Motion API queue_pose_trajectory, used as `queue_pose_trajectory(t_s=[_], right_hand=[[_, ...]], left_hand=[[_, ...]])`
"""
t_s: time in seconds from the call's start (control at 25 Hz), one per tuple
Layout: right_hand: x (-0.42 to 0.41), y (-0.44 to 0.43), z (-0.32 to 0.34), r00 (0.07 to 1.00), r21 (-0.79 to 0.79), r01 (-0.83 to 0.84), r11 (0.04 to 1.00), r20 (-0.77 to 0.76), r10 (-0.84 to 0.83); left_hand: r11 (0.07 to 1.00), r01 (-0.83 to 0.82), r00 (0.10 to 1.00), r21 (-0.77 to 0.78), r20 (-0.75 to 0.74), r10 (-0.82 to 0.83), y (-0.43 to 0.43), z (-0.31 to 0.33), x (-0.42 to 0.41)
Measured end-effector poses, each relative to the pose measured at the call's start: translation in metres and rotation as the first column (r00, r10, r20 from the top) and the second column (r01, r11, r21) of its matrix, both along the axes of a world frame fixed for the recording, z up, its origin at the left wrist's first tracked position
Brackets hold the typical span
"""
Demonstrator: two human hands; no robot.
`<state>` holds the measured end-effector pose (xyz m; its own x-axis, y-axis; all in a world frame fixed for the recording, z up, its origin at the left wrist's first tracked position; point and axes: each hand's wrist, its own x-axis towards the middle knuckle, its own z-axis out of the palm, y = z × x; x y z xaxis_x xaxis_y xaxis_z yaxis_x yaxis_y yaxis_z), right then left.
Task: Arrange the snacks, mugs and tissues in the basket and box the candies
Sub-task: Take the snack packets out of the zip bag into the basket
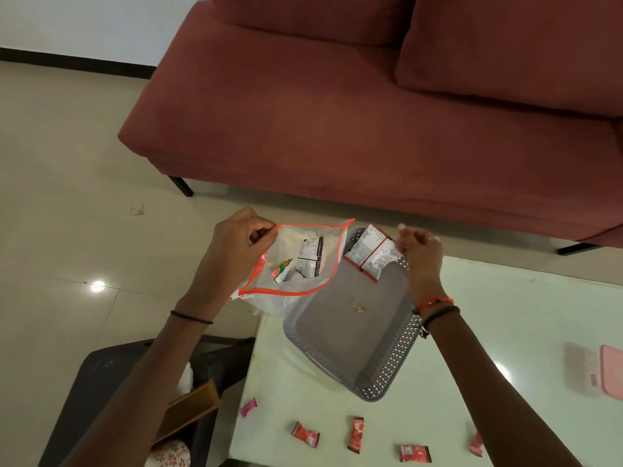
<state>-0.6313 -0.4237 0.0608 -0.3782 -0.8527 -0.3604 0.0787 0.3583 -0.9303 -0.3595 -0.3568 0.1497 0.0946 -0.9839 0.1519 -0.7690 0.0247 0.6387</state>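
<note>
Snack packets [372, 251], white-and-red, in right grip [419, 251] over grey basket [381, 375]; left grip [242, 237] pinching clear bag [293, 264].

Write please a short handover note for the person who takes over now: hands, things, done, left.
Left hand: pinches the rim of the clear orange-edged plastic bag, open, snack packets inside.
Right hand: holds a strip of white-red snack sachets over the far end of the grey perforated plastic basket.
Done: nothing lies flat in the basket.
Left: snacks into the basket; red wrapped candies on the pale glass table unboxed. Mugs, tissues not seen.
</note>
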Motion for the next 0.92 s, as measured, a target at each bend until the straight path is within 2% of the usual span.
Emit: queue_pose_trajectory(t_s=[0.08, 0.12, 0.16, 0.2, 0.24, 0.28, 0.32, 0.48, 0.52, 0.6, 0.76, 0.92], right_hand=[[0.012, 0.015, 0.067, 0.957, -0.200, -0.281, 0.939, -0.129, 0.260], [0.018, 0.022, 0.096, 0.872, -0.239, -0.485, 0.841, -0.204, 0.445], [0.026, 0.029, 0.122, 0.727, -0.221, -0.684, 0.695, -0.278, 0.627], [0.035, 0.035, 0.140, 0.533, -0.150, -0.843, 0.516, -0.355, 0.768], [0.046, 0.039, 0.151, 0.319, -0.036, -0.940, 0.340, -0.449, 0.835], [0.059, 0.042, 0.153, 0.129, 0.083, -0.975, 0.206, -0.542, 0.831], [0.072, 0.044, 0.146, -0.016, 0.199, -0.971, 0.132, -0.607, 0.795], [0.106, 0.053, 0.104, -0.469, 0.609, -0.793, 0.000, -0.610, 0.639], [0.107, 0.055, 0.096, -0.535, 0.656, -0.755, -0.004, -0.612, 0.582], [0.106, 0.060, 0.085, -0.586, 0.682, -0.731, 0.023, -0.645, 0.491], [0.102, 0.074, 0.064, -0.608, 0.683, -0.725, 0.089, -0.695, 0.385], [0.102, 0.089, 0.055, -0.577, 0.670, -0.735, 0.103, -0.699, 0.423]], left_hand=[[1.000, 0.005, 1.000, 0.014, -0.011, -0.005, 0.006, 0.009, -0.009], [1.000, 0.011, 1.000, 0.019, -0.007, -0.010, 0.009, 0.013, -0.013], [1.000, 0.020, 1.000, 0.022, 0.002, -0.020, 0.012, 0.018, -0.017], [0.999, 0.032, 0.999, 0.029, 0.011, -0.032, 0.014, 0.023, -0.021], [0.998, 0.045, 0.999, 0.037, 0.018, -0.046, 0.017, 0.030, -0.025], [0.997, 0.061, 0.998, 0.044, 0.024, -0.062, 0.020, 0.036, -0.030], [0.996, 0.078, 0.997, 0.044, 0.024, -0.079, 0.023, 0.041, -0.034], [0.991, 0.131, 0.991, 0.023, 0.014, -0.131, 0.036, 0.054, -0.050], [0.990, 0.140, 0.990, 0.021, 0.016, -0.141, 0.039, 0.056, -0.053], [0.989, 0.149, 0.989, 0.022, 0.021, -0.150, 0.045, 0.057, -0.057], [0.989, 0.150, 0.989, 0.002, 0.002, -0.150, 0.052, 0.056, -0.061], [0.989, 0.146, 0.989, -0.002, 0.002, -0.146, 0.055, 0.056, -0.062]])
